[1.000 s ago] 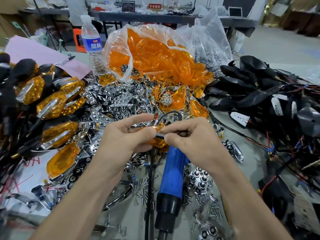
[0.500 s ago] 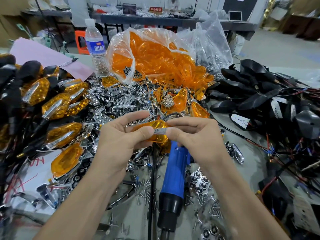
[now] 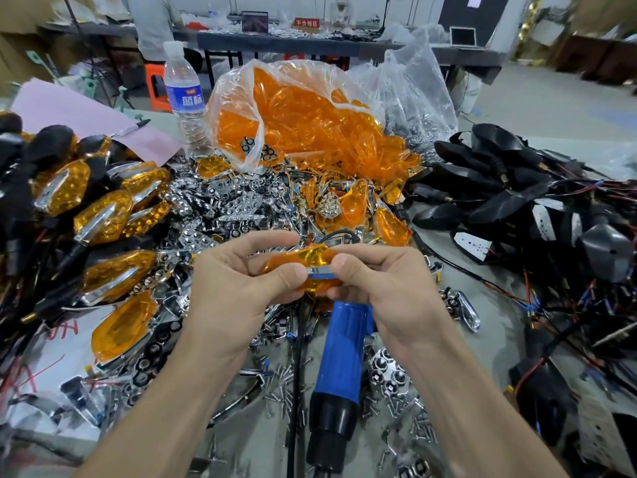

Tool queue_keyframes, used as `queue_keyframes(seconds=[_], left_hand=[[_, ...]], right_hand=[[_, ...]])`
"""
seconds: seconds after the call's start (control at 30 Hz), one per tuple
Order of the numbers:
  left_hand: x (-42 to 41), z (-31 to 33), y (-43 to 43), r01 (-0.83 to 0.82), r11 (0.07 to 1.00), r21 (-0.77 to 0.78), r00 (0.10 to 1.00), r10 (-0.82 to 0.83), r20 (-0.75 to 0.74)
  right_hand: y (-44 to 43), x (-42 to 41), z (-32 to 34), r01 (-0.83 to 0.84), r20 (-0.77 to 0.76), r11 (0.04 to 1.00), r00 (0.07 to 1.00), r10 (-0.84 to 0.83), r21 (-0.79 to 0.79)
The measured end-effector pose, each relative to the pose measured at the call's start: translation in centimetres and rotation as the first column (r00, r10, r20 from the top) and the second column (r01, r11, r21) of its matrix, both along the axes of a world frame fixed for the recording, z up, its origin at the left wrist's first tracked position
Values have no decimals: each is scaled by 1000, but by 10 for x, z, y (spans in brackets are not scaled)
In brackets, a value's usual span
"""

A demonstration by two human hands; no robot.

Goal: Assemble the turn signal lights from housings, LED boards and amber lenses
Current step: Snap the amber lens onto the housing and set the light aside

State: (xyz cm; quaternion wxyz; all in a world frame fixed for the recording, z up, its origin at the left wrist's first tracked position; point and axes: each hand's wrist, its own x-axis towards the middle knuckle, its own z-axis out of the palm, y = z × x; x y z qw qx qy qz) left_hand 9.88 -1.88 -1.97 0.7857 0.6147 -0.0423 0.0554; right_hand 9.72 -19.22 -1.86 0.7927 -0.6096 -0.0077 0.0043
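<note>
Both hands hold one amber lens (image 3: 312, 258) with a chrome strip along its near edge, just above the table's middle. My left hand (image 3: 238, 284) pinches its left end between thumb and fingers. My right hand (image 3: 382, 281) pinches its right end. A clear bag of amber lenses (image 3: 310, 122) lies behind. Chrome LED boards (image 3: 220, 201) are heaped in the middle. Black housings (image 3: 489, 177) with wires are piled on the right. Finished amber lights (image 3: 103, 215) lie on the left.
A blue electric screwdriver (image 3: 339, 360) lies on the table under my hands, with loose screws (image 3: 282, 384) scattered around it. A water bottle (image 3: 184, 98) stands at the back left beside a pink sheet (image 3: 79, 115) with a pen. Red and black wires (image 3: 551, 298) sprawl at right.
The lens has turned in my hands so its broad amber face and chrome strip now show. Both hands have shifted slightly up and apart along it.
</note>
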Motion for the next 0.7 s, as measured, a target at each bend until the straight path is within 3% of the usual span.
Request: queue_keyframes(seconds=[0.2, 0.3, 0.47, 0.63, 0.7], left_hand=[[3, 0, 3, 31, 999, -6, 999, -31, 8], [7, -2, 1, 71, 997, 19, 997, -72, 37], [5, -1, 3, 144, 968, 206, 983, -164, 87], [4, -2, 1, 92, 984, 155, 984, -114, 138], [6, -4, 3, 59, 977, 204, 983, -92, 158]], right_hand=[[-11, 4, 2, -192, -55, 981, 980, 194, 41], [-16, 5, 2, -299, -13, 953, 954, 300, 39], [-12, 4, 4, -193, 108, 979, 974, 200, -67], [-8, 4, 4, -132, 239, 978, 956, 169, -162], [-8, 4, 4, -131, 245, 963, 951, 189, -234]])
